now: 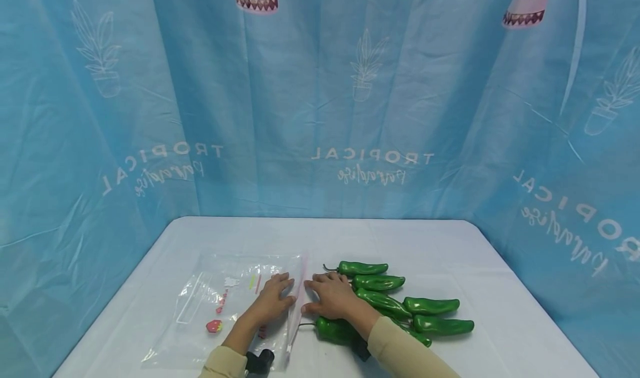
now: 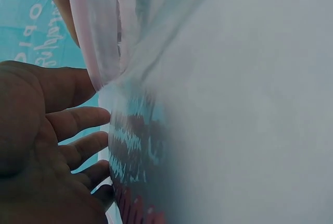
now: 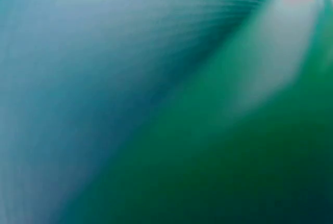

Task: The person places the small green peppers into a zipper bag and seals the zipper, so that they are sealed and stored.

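Observation:
A clear plastic bag (image 1: 200,333) with a pink-edged opening and small printed pictures lies flat on the white table. My left hand (image 1: 272,301) rests on its right part, fingers spread. In the left wrist view the left hand (image 2: 52,125) has its fingertips against the clear film (image 2: 135,146). Beside the pink edge (image 1: 296,306) is my right hand (image 1: 334,297), fingers spread, its thumb and fingertips close to that edge; whether they touch it I cannot tell. Several green peppers (image 1: 382,304) lie under and beside the right wrist. A blurred green surface (image 3: 250,156) fills much of the right wrist view.
The white table (image 1: 400,239) has blue printed curtains (image 1: 325,100) behind it and on both sides. Two peppers (image 1: 442,326) lie farthest right, one behind the other. Dark wrist-worn devices (image 1: 260,362) show at both wrists.

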The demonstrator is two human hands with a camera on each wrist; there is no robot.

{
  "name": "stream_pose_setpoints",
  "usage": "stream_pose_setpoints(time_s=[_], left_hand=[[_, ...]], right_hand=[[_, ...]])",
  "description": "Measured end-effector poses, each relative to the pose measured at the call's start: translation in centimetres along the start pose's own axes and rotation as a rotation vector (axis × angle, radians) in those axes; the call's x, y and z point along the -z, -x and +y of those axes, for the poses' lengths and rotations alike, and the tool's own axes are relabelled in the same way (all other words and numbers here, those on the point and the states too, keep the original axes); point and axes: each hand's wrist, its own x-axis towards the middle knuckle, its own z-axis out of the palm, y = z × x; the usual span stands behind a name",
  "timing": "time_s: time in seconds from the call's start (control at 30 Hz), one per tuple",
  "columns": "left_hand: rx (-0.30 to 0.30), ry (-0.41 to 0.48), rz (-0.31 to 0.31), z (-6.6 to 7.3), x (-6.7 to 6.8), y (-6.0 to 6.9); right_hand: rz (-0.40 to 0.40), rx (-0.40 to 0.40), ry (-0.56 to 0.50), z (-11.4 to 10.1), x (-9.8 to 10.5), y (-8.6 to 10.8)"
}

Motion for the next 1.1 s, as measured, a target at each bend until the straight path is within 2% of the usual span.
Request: stream_pose_setpoints(time_s=[0.57,0.9,1.1], left_hand=[[0.003,0.004,-0.002,0.22,-0.02,0.02],[-0.032,-0.101,0.019,0.14,-0.11,0.05],[-0.053,-0.111,0.034,0.29,-0.10,0.18]], right_hand=[[-0.025,-0.022,-0.019,-0.37,0.56,-0.11],[-0.034,-0.031,0.034,-0.64,0.48,-0.26],[-0.032,-0.041,0.033,-0.58,0.18,-0.17]])
